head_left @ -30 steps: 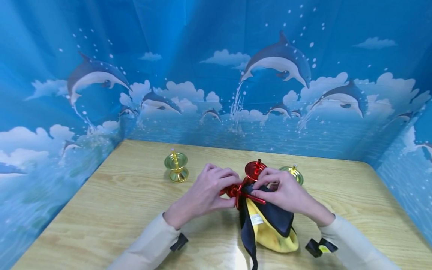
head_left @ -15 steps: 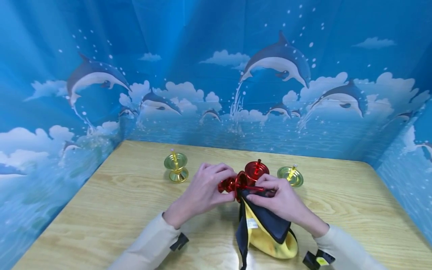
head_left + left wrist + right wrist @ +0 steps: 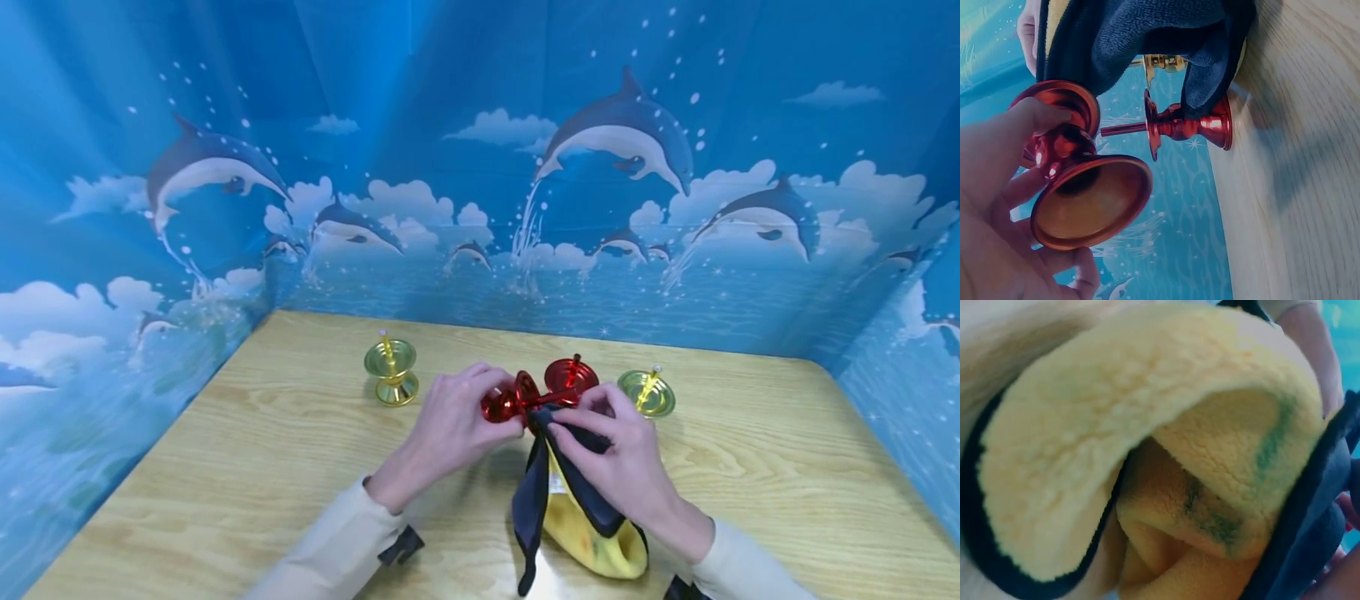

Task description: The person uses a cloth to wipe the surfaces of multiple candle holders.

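Observation:
My left hand [image 3: 453, 417] grips a shiny red metal candlestick [image 3: 501, 405] by its stem and base, lying sideways with its spike pointing right. In the left wrist view, the thumb presses near the dish and the candlestick's hollow base [image 3: 1091, 203] faces the camera. My right hand [image 3: 626, 454] pinches a cloth [image 3: 596, 550], dark blue on one face and fuzzy yellow on the other, against the candlestick's dish and spike. The cloth hangs down to the table. Dark greenish smudges mark its yellow side [image 3: 1116, 425], which fills the right wrist view.
A second red candlestick [image 3: 558, 375] stands upright just behind the hands. One gold candlestick [image 3: 392, 367] stands at the back left, another gold one [image 3: 647, 393] behind the right hand. The wooden table [image 3: 247, 433] meets a blue dolphin-print curtain [image 3: 420, 275].
The held red candlestick has turned so its spike tilts upward to the right. My right hand and the cloth have shifted slightly left, with the fingers moving along the dish area.

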`<state>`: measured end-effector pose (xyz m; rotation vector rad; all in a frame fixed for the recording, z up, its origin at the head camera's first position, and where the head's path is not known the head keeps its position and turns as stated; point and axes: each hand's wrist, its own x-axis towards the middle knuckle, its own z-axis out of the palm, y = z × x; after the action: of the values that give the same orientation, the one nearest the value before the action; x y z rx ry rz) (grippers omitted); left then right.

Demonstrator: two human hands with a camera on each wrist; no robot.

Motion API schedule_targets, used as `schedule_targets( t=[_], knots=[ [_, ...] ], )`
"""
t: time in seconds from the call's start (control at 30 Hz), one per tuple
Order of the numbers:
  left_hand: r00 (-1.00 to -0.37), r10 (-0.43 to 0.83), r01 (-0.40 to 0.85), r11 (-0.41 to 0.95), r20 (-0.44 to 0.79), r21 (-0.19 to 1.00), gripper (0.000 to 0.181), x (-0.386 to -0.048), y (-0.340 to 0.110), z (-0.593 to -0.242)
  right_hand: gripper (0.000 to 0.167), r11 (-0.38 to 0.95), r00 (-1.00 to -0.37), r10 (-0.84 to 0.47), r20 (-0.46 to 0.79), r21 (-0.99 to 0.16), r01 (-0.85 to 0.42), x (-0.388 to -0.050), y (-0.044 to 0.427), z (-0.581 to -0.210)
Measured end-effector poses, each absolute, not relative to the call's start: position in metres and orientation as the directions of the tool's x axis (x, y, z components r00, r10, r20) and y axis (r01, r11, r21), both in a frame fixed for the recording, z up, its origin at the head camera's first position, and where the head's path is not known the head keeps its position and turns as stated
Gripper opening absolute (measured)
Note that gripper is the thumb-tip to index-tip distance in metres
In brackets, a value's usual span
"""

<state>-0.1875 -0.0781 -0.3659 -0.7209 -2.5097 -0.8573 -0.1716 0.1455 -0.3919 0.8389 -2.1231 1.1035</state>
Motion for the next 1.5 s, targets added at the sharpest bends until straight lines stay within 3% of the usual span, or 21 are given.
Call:
schedule_targets(
  t=[0.07, 0.2, 0.33, 0.47, 0.77, 0.87, 1.03, 1.17, 1.3, 1.5],
  knots=[
    [-0.800, 0.340, 0.571, 0.686, 0.495, 0.451, 0.029, -0.187, -0.078, -0.365, 0.009, 0.469, -0.569, -0.281, 0.773, -0.406, -0.784, -0.171, 0.144, -0.393],
    [-0.812, 0.352, 0.558, 0.703, 0.466, 0.442, 0.029, -0.186, -0.078, -0.365, 0.033, 0.515, -0.493, -0.342, 0.800, -0.279, -0.811, -0.169, 0.143, -0.393],
    [-0.814, 0.366, 0.553, 0.724, 0.451, 0.411, 0.029, -0.184, -0.077, -0.365, 0.039, 0.531, -0.455, -0.401, 0.795, -0.203, -0.823, -0.167, 0.142, -0.392],
    [-0.797, 0.381, 0.558, 0.760, 0.468, 0.332, 0.030, -0.183, -0.075, -0.363, 0.040, 0.539, -0.463, -0.403, 0.790, -0.204, -0.817, -0.167, 0.140, -0.390],
    [-0.691, 0.433, 0.565, 0.823, 0.579, 0.058, 0.033, -0.179, -0.069, -0.367, 0.036, 0.505, -0.482, -0.241, 0.842, -0.316, -0.804, -0.166, 0.126, -0.384],
    [-0.684, 0.437, 0.564, 0.825, 0.584, 0.043, 0.034, -0.178, -0.068, -0.366, 0.036, 0.502, -0.501, -0.214, 0.839, -0.346, -0.793, -0.168, 0.126, -0.382],
    [-0.681, 0.437, 0.565, 0.824, 0.588, 0.041, 0.034, -0.178, -0.069, -0.366, 0.007, 0.495, -0.536, -0.241, 0.809, -0.373, -0.785, -0.169, 0.126, -0.380],
    [-0.676, 0.431, 0.565, 0.823, 0.597, 0.046, 0.033, -0.179, -0.072, -0.365, 0.023, 0.485, -0.510, -0.291, 0.810, -0.334, -0.808, -0.169, 0.126, -0.379],
    [-0.671, 0.422, 0.572, 0.818, 0.609, 0.063, 0.031, -0.181, -0.074, -0.364, 0.008, 0.481, -0.445, -0.359, 0.820, -0.246, -0.842, -0.171, 0.127, -0.378],
    [-0.680, 0.407, 0.577, 0.810, 0.610, 0.103, 0.030, -0.182, -0.077, -0.362, 0.037, 0.515, -0.356, -0.501, 0.788, -0.059, -0.855, -0.170, 0.132, -0.376]
  ],
)
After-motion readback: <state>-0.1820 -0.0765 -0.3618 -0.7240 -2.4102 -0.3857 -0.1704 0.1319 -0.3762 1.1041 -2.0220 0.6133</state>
